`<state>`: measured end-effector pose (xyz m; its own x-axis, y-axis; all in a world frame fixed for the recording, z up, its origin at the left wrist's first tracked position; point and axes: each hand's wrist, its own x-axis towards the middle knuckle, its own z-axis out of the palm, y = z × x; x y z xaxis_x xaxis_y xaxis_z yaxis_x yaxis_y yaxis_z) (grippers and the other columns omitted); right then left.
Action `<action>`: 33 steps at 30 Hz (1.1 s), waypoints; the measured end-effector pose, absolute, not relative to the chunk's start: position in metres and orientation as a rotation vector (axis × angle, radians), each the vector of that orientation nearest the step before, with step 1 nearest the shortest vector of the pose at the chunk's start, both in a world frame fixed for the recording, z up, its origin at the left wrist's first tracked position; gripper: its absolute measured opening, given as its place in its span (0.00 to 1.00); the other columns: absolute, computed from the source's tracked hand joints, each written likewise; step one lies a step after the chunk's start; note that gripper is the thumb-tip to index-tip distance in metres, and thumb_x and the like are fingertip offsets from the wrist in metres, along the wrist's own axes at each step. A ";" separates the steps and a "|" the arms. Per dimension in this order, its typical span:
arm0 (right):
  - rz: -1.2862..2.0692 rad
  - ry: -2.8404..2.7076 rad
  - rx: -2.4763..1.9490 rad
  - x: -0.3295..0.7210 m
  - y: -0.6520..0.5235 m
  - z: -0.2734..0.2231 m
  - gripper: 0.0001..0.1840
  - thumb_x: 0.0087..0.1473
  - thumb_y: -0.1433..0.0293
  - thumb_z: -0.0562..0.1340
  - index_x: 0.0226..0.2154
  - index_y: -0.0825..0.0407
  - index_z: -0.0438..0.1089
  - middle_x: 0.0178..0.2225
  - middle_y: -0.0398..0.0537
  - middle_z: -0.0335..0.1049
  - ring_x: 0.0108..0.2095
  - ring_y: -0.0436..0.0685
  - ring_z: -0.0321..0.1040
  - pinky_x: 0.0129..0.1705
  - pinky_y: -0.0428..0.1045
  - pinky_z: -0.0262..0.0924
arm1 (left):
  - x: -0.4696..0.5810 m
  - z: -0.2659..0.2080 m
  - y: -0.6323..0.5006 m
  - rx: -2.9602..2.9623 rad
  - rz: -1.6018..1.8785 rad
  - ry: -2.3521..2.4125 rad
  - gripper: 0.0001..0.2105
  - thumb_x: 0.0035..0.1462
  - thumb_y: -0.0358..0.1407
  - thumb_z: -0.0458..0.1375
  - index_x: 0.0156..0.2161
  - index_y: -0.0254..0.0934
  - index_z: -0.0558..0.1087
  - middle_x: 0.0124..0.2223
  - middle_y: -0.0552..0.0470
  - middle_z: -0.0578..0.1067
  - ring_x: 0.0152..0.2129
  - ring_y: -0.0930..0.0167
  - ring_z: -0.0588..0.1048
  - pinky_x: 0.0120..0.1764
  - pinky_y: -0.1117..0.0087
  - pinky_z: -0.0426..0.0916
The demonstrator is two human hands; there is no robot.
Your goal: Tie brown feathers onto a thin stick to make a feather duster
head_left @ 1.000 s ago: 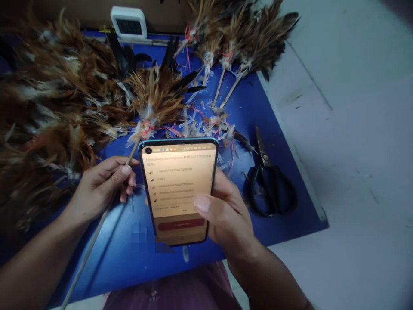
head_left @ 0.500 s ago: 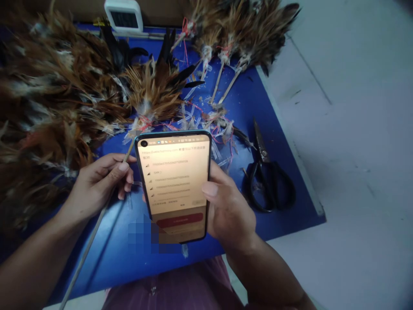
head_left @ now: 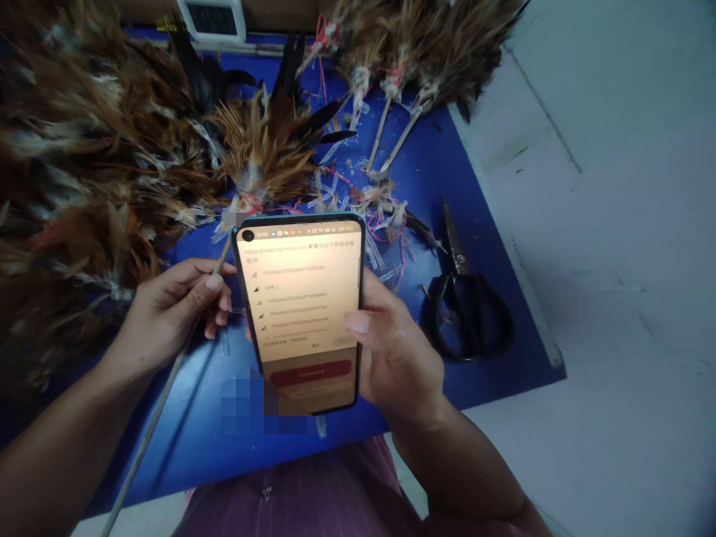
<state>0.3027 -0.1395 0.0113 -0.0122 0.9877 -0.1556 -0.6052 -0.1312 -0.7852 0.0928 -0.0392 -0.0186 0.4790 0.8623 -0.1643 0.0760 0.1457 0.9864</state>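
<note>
The left hand (head_left: 173,309) pinches a thin stick (head_left: 148,438) below the feather head (head_left: 271,153) beyond it, probably to steady it, while the right hand (head_left: 400,354) grasps a smartphone (head_left: 302,298) between both hands, screen upward apparently for reading.

I count two hands (head_left: 168,317) (head_left: 400,347), one phone (head_left: 305,291), one pair of scissors (head_left: 462,273), one white-framed display (head_left: 215,19) and one worktop (head_left: 433,175); the feather bundles (head_left: 268,149) overlap too much to number.

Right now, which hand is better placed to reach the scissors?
Probably the right hand: it is nearer the scissors, though it holds the phone. The left hand grips a stick farther away.
</note>
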 end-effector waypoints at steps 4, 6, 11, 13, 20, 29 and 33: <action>1.540 -0.599 -0.817 0.302 -0.139 0.011 0.22 0.48 0.62 0.61 0.47 0.46 0.69 0.44 0.47 0.75 0.50 0.68 0.69 0.50 0.66 0.65 | 0.094 -0.016 -0.039 1.317 0.711 0.928 0.12 0.52 0.41 0.65 0.38 0.36 0.77 0.21 0.56 0.73 0.13 0.78 0.68 0.13 0.80 0.65; 1.546 -0.588 -0.822 0.301 -0.138 0.010 0.22 0.47 0.61 0.61 0.46 0.46 0.69 0.44 0.47 0.75 0.50 0.69 0.69 0.49 0.66 0.65 | 0.095 -0.015 -0.039 1.313 0.715 0.925 0.12 0.52 0.42 0.65 0.38 0.35 0.77 0.21 0.56 0.73 0.13 0.78 0.68 0.13 0.80 0.65; 1.548 -0.555 -0.841 0.299 -0.136 0.009 0.24 0.44 0.60 0.62 0.46 0.46 0.69 0.44 0.48 0.75 0.52 0.70 0.68 0.51 0.67 0.63 | 0.098 -0.015 -0.039 1.324 0.703 0.944 0.14 0.53 0.43 0.65 0.37 0.33 0.77 0.21 0.55 0.72 0.13 0.78 0.67 0.12 0.80 0.64; 1.555 -0.549 -0.842 0.299 -0.136 0.009 0.24 0.44 0.60 0.62 0.46 0.47 0.69 0.44 0.48 0.75 0.53 0.70 0.67 0.52 0.67 0.62 | 0.098 -0.016 -0.039 1.326 0.706 0.946 0.14 0.54 0.43 0.64 0.37 0.33 0.77 0.21 0.55 0.72 0.13 0.78 0.67 0.12 0.80 0.64; 1.565 -0.488 -0.790 0.296 -0.132 0.011 0.28 0.41 0.65 0.60 0.48 0.48 0.67 0.45 0.47 0.76 0.54 0.70 0.66 0.53 0.67 0.62 | 0.093 -0.025 -0.040 1.366 0.793 0.997 0.15 0.53 0.41 0.64 0.43 0.35 0.73 0.24 0.56 0.74 0.14 0.76 0.70 0.14 0.77 0.66; 1.539 -0.518 -0.858 0.296 -0.127 0.011 0.35 0.38 0.66 0.58 0.53 0.47 0.66 0.41 0.47 0.76 0.53 0.68 0.67 0.53 0.65 0.62 | 0.095 -0.020 -0.050 1.621 0.794 1.228 0.14 0.57 0.35 0.61 0.48 0.37 0.70 0.39 0.53 0.75 0.28 0.75 0.74 0.31 0.74 0.71; 1.518 -0.536 -0.874 0.296 -0.126 0.011 0.37 0.36 0.66 0.58 0.55 0.46 0.65 0.40 0.46 0.77 0.53 0.68 0.67 0.52 0.64 0.63 | 0.093 -0.018 -0.050 2.125 0.807 1.311 0.13 0.56 0.33 0.61 0.48 0.35 0.73 0.45 0.47 0.73 0.44 0.66 0.72 0.49 0.67 0.67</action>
